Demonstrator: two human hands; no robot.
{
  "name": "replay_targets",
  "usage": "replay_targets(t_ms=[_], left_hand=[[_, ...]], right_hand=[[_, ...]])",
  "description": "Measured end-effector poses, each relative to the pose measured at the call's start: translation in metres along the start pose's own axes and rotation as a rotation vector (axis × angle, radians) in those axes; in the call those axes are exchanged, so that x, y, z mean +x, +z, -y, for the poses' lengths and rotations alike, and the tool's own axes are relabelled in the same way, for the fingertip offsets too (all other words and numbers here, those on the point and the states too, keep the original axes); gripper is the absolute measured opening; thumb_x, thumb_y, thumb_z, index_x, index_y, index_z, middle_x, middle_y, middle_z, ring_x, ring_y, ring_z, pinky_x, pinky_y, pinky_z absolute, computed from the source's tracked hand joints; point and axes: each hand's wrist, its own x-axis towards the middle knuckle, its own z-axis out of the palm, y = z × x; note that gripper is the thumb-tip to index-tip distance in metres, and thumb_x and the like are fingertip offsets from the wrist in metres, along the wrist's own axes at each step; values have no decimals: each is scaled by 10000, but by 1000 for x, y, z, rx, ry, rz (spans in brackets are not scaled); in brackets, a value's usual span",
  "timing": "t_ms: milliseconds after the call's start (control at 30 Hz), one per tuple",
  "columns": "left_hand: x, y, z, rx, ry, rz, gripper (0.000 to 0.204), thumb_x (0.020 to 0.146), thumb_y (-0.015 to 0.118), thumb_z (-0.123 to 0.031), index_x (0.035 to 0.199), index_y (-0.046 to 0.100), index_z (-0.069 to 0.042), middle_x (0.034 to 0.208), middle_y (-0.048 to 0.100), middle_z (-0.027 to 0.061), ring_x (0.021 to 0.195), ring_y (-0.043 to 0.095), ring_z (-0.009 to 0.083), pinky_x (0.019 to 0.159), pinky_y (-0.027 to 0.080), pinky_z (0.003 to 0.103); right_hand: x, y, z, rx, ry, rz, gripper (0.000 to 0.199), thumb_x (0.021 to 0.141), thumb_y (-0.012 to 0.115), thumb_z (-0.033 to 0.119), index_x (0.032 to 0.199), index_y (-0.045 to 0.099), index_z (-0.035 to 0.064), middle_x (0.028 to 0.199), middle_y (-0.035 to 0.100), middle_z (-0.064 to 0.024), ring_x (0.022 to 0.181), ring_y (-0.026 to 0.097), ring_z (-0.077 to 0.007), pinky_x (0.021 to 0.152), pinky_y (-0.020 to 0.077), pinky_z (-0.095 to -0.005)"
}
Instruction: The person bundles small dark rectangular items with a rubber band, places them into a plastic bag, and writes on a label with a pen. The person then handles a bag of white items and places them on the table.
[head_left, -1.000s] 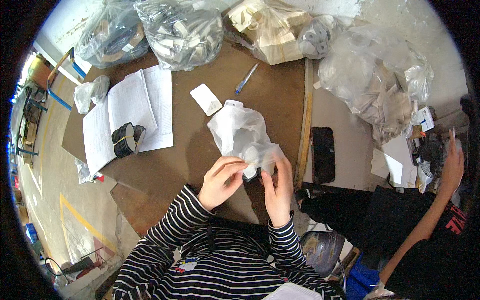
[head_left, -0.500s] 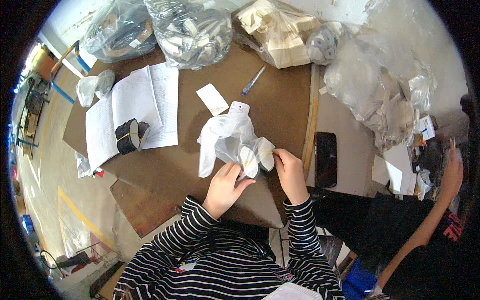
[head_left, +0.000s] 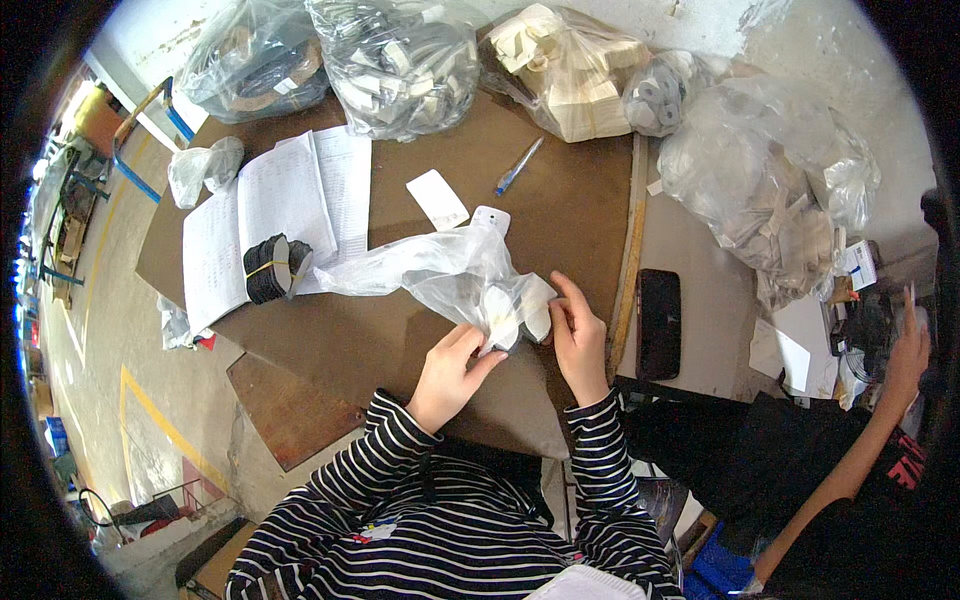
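A clear plastic bag (head_left: 445,266) with white rounded pieces (head_left: 500,312) in its near end lies on the brown table in front of me. My left hand (head_left: 450,378) is closed on the bag's near edge, thumb and fingers pinched beside the pieces. At the bag's right side, my right hand (head_left: 578,335) has thumb and index finger apart, close by another white piece (head_left: 537,316). The bag's loose end stretches left to a banded bundle of black pieces (head_left: 270,268). A white card (head_left: 490,219) with rounded corners sits at the bag's far edge.
Open papers (head_left: 285,190) lie at the left, and a pen (head_left: 519,166) and white card (head_left: 437,199) beyond the bag. Filled plastic bags (head_left: 395,70) line the back. Right of a wooden edge is a black phone (head_left: 658,323). Another person's arm (head_left: 850,450) reaches in there.
The bag's loose end, which hung folded toward me, now extends left to the black bundle. My right index finger has lifted away from the thumb; my left hand keeps its pinch.
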Motion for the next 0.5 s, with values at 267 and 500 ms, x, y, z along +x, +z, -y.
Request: replay_targets(t_ms=[267,500], left_hand=[[4,1,-4,-64,-27,-43,262,842,759,-110,819,527,10,764,512,137,651,536,275,611,449,362],[5,-2,0,-40,-49,-9,269,836,766,-116,817,533,16,752,517,139,653,561,271,631,479,351]], right_hand=[[-9,5,-9,-97,56,-36,96,951,607,34,919,655,-42,728,653,-149,555,649,-199,529,493,-325],[1,3,4,55,89,90,146,1001,548,49,961,649,-48,718,653,-93,533,628,-138,477,485,-281]])
